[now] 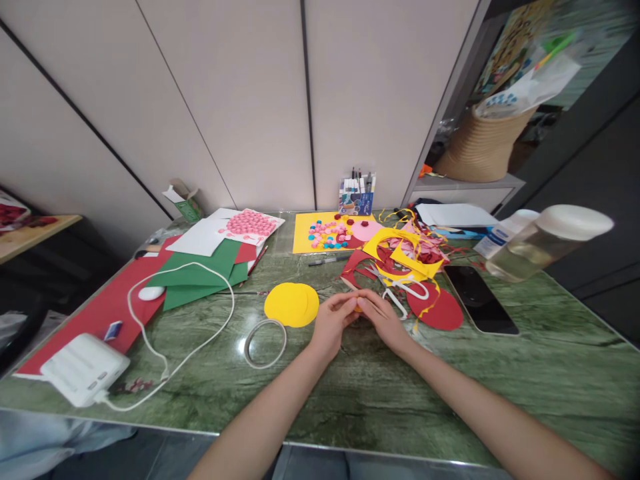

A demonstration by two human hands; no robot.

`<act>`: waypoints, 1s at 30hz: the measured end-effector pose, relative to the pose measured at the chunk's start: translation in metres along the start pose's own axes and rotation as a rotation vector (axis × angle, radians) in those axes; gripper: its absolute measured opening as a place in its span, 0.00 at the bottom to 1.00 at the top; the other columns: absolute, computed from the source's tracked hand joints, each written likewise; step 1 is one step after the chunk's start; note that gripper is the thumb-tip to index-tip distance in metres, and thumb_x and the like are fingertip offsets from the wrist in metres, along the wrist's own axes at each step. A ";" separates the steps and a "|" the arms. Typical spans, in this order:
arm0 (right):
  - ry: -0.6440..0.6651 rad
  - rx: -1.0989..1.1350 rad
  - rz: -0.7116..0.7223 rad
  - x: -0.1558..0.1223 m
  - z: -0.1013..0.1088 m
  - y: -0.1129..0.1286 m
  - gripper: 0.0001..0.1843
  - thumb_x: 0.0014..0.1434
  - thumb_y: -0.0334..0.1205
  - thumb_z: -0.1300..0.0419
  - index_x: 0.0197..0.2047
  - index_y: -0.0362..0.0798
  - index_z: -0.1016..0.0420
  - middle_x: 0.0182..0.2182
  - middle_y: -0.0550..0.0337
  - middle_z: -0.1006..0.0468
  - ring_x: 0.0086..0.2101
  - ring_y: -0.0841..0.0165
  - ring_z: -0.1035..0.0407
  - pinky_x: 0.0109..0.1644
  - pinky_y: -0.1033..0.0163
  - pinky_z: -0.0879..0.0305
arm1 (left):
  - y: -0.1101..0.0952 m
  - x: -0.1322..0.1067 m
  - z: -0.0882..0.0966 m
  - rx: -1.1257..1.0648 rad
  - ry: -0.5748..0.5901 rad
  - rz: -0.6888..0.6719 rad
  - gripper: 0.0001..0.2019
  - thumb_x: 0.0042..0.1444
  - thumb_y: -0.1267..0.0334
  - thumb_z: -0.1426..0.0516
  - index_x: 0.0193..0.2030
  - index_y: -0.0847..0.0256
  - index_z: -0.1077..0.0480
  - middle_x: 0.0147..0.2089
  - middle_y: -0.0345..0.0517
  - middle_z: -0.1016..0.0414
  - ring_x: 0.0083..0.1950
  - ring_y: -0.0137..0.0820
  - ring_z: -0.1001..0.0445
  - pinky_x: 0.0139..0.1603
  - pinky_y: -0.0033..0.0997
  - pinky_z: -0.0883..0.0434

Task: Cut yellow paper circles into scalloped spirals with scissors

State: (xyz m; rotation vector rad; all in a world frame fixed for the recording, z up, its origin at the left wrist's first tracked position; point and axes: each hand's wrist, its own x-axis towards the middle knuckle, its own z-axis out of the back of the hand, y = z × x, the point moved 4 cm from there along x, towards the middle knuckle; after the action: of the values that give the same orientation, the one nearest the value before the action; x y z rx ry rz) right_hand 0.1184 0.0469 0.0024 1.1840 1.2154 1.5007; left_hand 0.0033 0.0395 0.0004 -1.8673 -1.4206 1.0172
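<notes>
Beyond my fingers, a blue pen box (356, 195) stands packed with markers. Far to the right, a clear jar (537, 245) with a white lid holds pale liquid, and a woven basket (481, 152) carries paper sheets. My left hand (331, 325) and right hand (384, 319) meet fingertip to fingertip, both pinched narrowly on a small orange scrap (358, 309). The scrap is mostly hidden, low over the glossy green marble tabletop (450, 387). Flat yellow paper discs (291, 304) lie just left of my grip, white-handled scissors (403, 292) just right.

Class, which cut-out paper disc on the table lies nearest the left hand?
The yellow disc, just beside the left hand near the white ring. The red disc lies past the right hand; the pink disc sits far back.
</notes>
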 end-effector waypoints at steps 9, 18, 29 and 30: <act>0.013 0.013 -0.002 0.000 0.000 -0.004 0.17 0.62 0.51 0.50 0.42 0.49 0.28 0.39 0.58 0.24 0.42 0.64 0.30 0.47 0.60 0.33 | 0.001 0.000 0.000 -0.031 -0.020 0.010 0.12 0.41 0.63 0.34 0.34 0.63 0.23 0.37 0.47 0.22 0.36 0.27 0.27 0.41 0.29 0.30; 0.016 -0.091 0.060 0.001 -0.001 0.006 0.14 0.61 0.47 0.46 0.45 0.51 0.27 0.41 0.57 0.23 0.44 0.62 0.31 0.50 0.57 0.36 | 0.000 -0.002 0.000 -0.061 -0.024 -0.021 0.11 0.42 0.63 0.34 0.34 0.63 0.24 0.37 0.48 0.23 0.38 0.31 0.26 0.46 0.35 0.30; 0.024 -0.163 0.124 0.000 0.002 0.014 0.12 0.62 0.43 0.46 0.46 0.52 0.27 0.41 0.57 0.23 0.42 0.62 0.30 0.47 0.58 0.36 | -0.005 -0.007 -0.002 -0.076 0.000 -0.099 0.04 0.48 0.68 0.42 0.32 0.63 0.26 0.36 0.45 0.24 0.39 0.31 0.27 0.45 0.32 0.32; 0.025 -0.164 0.129 -0.001 0.002 0.015 0.12 0.62 0.42 0.46 0.46 0.52 0.27 0.41 0.57 0.24 0.43 0.62 0.30 0.47 0.58 0.36 | -0.006 -0.007 -0.003 -0.076 0.009 -0.107 0.04 0.48 0.68 0.42 0.32 0.63 0.27 0.36 0.46 0.25 0.39 0.32 0.27 0.45 0.32 0.32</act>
State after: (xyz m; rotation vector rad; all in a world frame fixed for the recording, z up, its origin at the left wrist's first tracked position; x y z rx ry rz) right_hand 0.1196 0.0441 0.0173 1.1543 1.0266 1.6817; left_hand 0.0014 0.0339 0.0080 -1.8254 -1.5562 0.9141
